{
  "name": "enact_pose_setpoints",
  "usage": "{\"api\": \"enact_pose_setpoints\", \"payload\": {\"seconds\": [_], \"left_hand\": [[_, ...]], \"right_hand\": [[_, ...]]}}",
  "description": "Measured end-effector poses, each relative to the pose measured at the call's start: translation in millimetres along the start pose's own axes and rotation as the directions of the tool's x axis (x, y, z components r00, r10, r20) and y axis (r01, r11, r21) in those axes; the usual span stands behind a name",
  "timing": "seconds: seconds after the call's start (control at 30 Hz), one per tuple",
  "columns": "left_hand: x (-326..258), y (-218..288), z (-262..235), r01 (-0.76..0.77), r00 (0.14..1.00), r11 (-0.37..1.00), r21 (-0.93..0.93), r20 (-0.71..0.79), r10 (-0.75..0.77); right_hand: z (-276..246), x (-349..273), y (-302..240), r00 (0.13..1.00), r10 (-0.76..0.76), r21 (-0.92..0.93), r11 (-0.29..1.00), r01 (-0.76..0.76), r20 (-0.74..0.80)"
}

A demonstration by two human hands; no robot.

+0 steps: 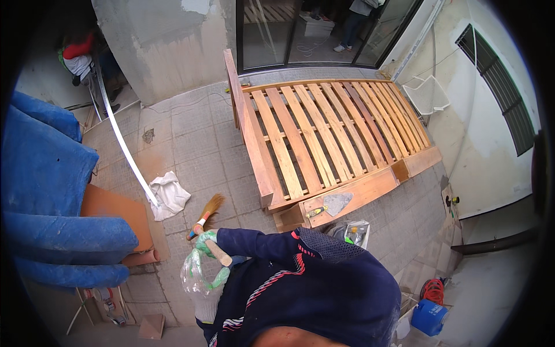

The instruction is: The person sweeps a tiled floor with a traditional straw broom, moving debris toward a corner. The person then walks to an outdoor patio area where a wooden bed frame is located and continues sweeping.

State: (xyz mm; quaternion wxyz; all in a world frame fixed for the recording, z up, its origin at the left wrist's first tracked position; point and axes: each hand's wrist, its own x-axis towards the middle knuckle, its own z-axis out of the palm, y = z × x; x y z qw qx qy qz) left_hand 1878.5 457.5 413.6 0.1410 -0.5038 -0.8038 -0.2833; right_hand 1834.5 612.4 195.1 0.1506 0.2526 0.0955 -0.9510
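Observation:
Both my hands wear white work gloves with green palms and fingers. My right hand (pixel 205 242) reaches across to the left, closed round a short hand broom (pixel 213 209). The broom's straw bristles point away over the tiled floor; its wooden handle end sticks out below the fist. Just nearer to me, my left hand (pixel 218 280) curls its fingers round a crumpled clear plastic piece (pixel 192 272), perhaps a bag. What else is inside it I cannot make out.
A slatted wooden bed frame (pixel 324 136) fills the middle right, with a trowel (pixel 337 203) on its near edge. White cloth (pixel 169 195) lies by a long white strip (pixel 122 141). Blue padded covers (pixel 52 156) stand left. A blue jug (pixel 429 317) sits lower right. People stand farther off.

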Motion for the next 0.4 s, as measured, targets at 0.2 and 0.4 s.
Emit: {"api": "enact_pose_setpoints", "payload": {"seconds": [0.2,0.4], "left_hand": [[20,-116,-20,0.363,0.932,0.904,-0.228,0.072,-0.356],[74,-208,3,0.215,0.97,0.961,-0.176,0.156,-0.188]], "right_hand": [[42,-47,-111,0.987,0.147,-0.429,0.897,-0.104,0.07],[51,-35,-138,0.969,0.17,-0.19,0.96,-0.204,-0.179]]}}
